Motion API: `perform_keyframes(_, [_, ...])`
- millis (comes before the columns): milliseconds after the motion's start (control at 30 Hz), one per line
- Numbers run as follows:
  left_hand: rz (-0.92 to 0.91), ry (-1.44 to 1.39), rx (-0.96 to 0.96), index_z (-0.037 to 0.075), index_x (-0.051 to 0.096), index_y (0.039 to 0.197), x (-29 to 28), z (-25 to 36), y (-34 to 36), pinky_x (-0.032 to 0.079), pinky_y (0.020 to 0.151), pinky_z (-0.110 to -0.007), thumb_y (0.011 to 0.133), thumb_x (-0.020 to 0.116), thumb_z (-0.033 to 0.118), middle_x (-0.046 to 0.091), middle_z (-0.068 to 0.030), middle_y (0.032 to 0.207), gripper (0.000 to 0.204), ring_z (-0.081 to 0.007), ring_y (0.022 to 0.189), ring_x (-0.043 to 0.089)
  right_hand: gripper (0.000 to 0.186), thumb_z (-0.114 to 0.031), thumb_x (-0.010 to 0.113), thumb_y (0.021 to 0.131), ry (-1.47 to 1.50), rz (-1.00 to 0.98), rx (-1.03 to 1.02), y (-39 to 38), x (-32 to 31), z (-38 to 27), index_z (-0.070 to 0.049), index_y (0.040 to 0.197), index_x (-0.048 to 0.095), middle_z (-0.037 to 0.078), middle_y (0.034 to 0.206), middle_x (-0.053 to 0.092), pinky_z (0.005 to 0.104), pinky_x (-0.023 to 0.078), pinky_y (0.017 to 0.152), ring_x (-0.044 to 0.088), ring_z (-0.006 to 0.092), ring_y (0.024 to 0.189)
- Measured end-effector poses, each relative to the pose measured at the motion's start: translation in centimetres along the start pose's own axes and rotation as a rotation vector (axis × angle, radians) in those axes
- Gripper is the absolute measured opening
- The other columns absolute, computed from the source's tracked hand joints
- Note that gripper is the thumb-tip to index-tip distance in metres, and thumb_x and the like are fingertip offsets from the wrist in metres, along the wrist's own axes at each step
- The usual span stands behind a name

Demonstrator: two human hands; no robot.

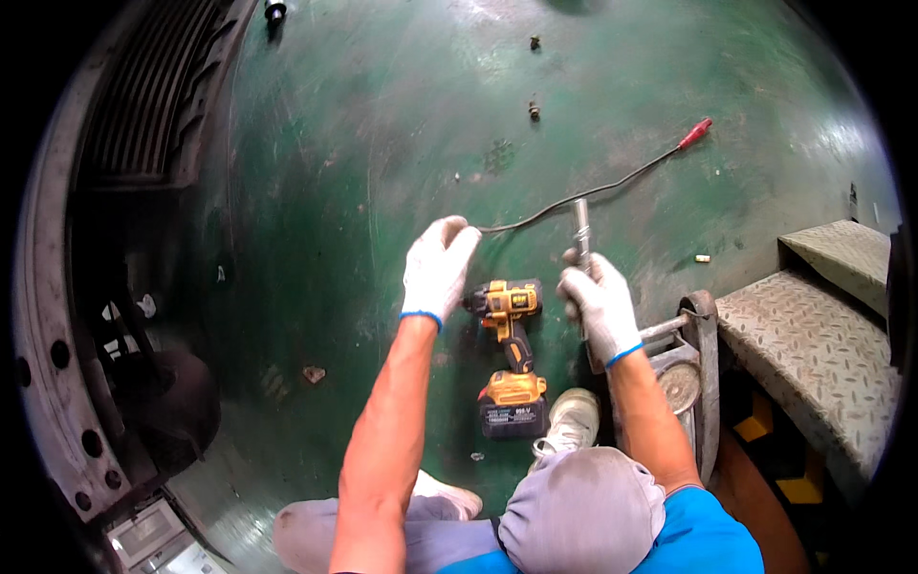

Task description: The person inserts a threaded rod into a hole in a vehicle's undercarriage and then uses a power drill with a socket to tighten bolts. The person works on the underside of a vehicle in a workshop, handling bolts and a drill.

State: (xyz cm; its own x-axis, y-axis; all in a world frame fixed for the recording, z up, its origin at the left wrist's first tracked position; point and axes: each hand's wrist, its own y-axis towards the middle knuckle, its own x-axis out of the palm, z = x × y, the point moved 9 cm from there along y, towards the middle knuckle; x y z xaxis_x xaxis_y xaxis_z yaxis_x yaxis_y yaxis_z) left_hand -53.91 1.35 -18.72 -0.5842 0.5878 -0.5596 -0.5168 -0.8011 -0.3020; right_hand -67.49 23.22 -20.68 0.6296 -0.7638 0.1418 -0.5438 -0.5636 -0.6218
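My left hand (440, 268), in a white work glove with a blue cuff, pinches the near end of a thin dark cable (564, 203). The cable bends away to the right across the green floor and ends in a red tip (695, 133). In my right hand (601, 304), gloved the same way, a short silver metal rod (582, 225) points up and away; its lower part is hidden by the fingers. Between my forearms is a yellow and black cordless impact driver (512, 335) on the floor, near my white shoe (571, 421).
Small bolts (535, 112) lie on the floor (325, 191) ahead. At the right are patterned metal steps (813, 335), with a grey metal frame (708, 383) close to my right forearm. A vehicle's metal beam with holes (59, 354) runs along the left.
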Motion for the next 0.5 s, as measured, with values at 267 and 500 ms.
perform_keyframes(267, [0.017, 0.513, 0.339, 0.014, 0.054, 0.134, 8.3, 10.2, 12.3, 0.045, 0.102, -0.042, 0.09, 0.057, 0.029, 0.057, -0.0199, 0.131, 0.048, -0.0353, 0.12, 0.057, 0.014, -0.014, 0.06, 0.092, 0.265, 0.505, 0.004, 8.8, -10.0, 2.2, -0.008, 0.102, 0.053, 0.002, 0.068, 0.053, 0.0272, 0.039, 0.04, 0.052, 0.0125, 0.048])
perform_keyframes(500, [-0.091, 0.815, 0.329, 0.01, 0.071, 0.106, 13.5, 10.8, 18.3, 0.056, 0.085, -0.048, 0.087, 0.059, 0.024, 0.064, -0.0247, 0.112, 0.026, -0.0396, 0.102, 0.065, 0.022, -0.009, 0.063, 0.088, 0.293, 0.483, 0.102, 8.8, -6.7, 3.9, -0.001, 0.107, 0.055, 0.006, 0.071, 0.056, 0.0301, 0.047, 0.043, 0.054, 0.0153, 0.049])
